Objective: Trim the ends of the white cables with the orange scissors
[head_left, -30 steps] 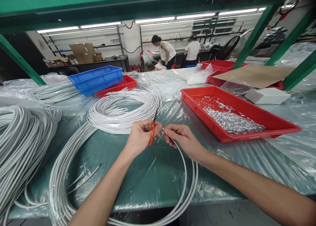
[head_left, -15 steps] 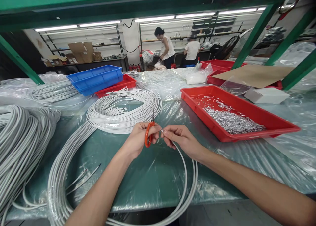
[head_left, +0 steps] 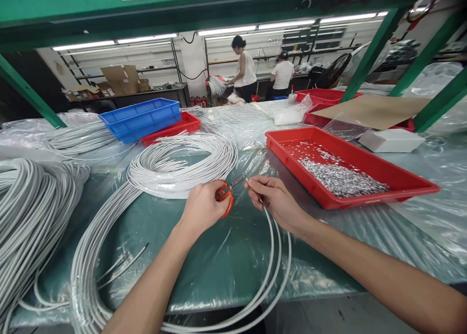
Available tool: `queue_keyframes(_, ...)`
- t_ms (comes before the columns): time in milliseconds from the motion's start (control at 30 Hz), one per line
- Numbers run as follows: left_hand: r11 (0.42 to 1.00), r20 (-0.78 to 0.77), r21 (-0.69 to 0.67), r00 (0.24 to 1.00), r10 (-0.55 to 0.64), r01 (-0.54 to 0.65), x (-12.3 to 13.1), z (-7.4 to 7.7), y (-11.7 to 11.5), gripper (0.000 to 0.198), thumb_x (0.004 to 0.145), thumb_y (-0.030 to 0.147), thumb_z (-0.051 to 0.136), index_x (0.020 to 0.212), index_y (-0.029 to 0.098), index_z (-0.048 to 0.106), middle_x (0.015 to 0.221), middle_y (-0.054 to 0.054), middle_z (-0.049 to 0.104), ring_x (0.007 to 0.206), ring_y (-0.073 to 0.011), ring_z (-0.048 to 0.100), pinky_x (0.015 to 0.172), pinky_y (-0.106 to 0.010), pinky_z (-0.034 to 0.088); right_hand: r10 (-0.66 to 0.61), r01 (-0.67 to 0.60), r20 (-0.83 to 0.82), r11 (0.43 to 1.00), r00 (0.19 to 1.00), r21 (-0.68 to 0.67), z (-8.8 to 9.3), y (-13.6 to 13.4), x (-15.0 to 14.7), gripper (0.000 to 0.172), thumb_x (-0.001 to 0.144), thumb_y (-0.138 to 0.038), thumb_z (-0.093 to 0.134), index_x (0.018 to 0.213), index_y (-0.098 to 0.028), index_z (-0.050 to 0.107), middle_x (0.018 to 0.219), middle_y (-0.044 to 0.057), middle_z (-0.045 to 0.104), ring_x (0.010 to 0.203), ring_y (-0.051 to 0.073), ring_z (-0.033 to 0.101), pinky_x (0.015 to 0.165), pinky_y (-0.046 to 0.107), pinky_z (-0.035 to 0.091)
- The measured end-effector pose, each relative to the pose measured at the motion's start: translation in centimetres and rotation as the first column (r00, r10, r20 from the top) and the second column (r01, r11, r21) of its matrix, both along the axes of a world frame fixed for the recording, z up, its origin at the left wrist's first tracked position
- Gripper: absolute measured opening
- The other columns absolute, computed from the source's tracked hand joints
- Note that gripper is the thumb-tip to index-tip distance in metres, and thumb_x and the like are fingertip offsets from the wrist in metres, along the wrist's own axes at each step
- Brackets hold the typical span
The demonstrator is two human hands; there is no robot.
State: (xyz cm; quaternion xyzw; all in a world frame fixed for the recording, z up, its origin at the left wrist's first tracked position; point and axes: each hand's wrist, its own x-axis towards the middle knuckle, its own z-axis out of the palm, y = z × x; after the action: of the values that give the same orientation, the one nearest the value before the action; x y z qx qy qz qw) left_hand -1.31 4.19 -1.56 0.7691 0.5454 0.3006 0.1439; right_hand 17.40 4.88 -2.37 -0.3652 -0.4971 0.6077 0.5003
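toward the far edge of the table (head_left: 207, 266), left of its middle, stacked blue trays (head_left: 140, 122) rest partly over a red tray (head_left: 189, 122). near the far right corner, a brown sheet (head_left: 372, 112) partly covers another red tray (head_left: 316, 120), a white box (head_left: 392, 140) just in front. beyond the far edge, two people (head_left: 245, 71) in white tops; cardboard boxes (head_left: 120, 80) on a dark bench (head_left: 146, 95).

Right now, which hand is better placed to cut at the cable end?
Left, likely: the left hand holds the orange scissors, blades toward the cable end that the right hand pinches.
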Motion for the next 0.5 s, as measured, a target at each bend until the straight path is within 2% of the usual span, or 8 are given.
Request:
queue_keyframes(133, 1.000, 0.035, -0.019, 0.999, -0.015, 0.015, 0.12, 0.09, -0.10, 0.030, 0.078, 0.027, 0.055, 0.060, 0.021, 0.031, 0.055, 0.004, 0.028, 0.055, -0.0129, 0.018, 0.054, -0.027, 0.017, -0.004, 0.004, 0.000, 1.000, 1.000, 0.003, -0.03, 0.02, 0.02, 0.030, 0.076, -0.043, 0.073, 0.074, -0.015, 0.066, 0.052, -0.003, 0.048, 0.045, 0.008, 0.041, 0.042, 0.024, 0.029)
queue_keyframes(233, 0.993, 0.122, -0.090, 0.990, -0.069, 0.080, 0.22, -0.11, -0.20, 0.033, 0.079, 0.031, 0.055, 0.059, 0.021, 0.031, 0.057, 0.004, 0.028, 0.056, -0.0122, 0.021, 0.052, -0.026, 0.018, -0.010, 0.010, -0.008, 1.000, 1.000, 0.018, -0.05, 0.02, -0.05, 0.030, 0.076, -0.044, 0.074, 0.075, -0.015, 0.064, 0.052, -0.004, 0.046, 0.046, 0.008, 0.039, 0.042, 0.023, 0.028)
queue_keyframes(500, 0.968, 0.228, -0.186, 0.966, -0.124, 0.169, 0.09, -0.40, -0.26, 0.032, 0.081, 0.034, 0.053, 0.058, 0.019, 0.035, 0.058, 0.003, 0.029, 0.057, -0.0106, 0.023, 0.050, -0.025, 0.018, 0.057, -0.057, -0.002, 0.996, 0.998, 0.071, -0.19, 0.01, -0.11, 0.029, 0.078, -0.044, 0.073, 0.077, -0.016, 0.065, 0.052, -0.008, 0.034, 0.044, 0.006, 0.030, 0.042, 0.023, 0.024)
